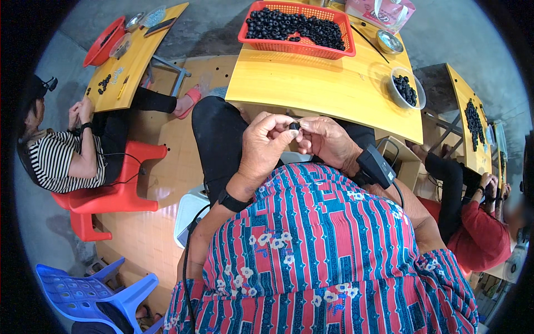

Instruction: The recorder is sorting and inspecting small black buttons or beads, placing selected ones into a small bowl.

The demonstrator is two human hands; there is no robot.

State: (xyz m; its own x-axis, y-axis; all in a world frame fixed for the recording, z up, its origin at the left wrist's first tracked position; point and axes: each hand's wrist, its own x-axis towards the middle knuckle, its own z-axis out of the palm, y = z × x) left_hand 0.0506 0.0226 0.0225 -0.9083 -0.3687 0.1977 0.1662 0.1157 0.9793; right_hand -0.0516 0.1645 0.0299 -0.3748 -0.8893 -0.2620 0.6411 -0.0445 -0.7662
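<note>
A small black ring-like part (295, 126) is pinched between the thumb and fingers of my left hand (266, 140), just in front of the table's near edge. My right hand (329, 138) meets it from the other side, thumb and forefinger pressed together at the part. Whatever those right fingertips grip is too small and covered to make out. Beyond my hands, a red plastic basket (295, 51) on the yellow table (300, 75) holds many similar black parts (278, 25). A clear round tub (421, 100) at the table's right holds more black parts (405, 90).
A metal bowl (389, 42), a dark thin rod (370, 42) and a pink bag (384, 14) lie at the far right. People (67, 156) (478, 239) sit at side tables. A red stool (117, 183) and a blue chair (83, 289) stand left.
</note>
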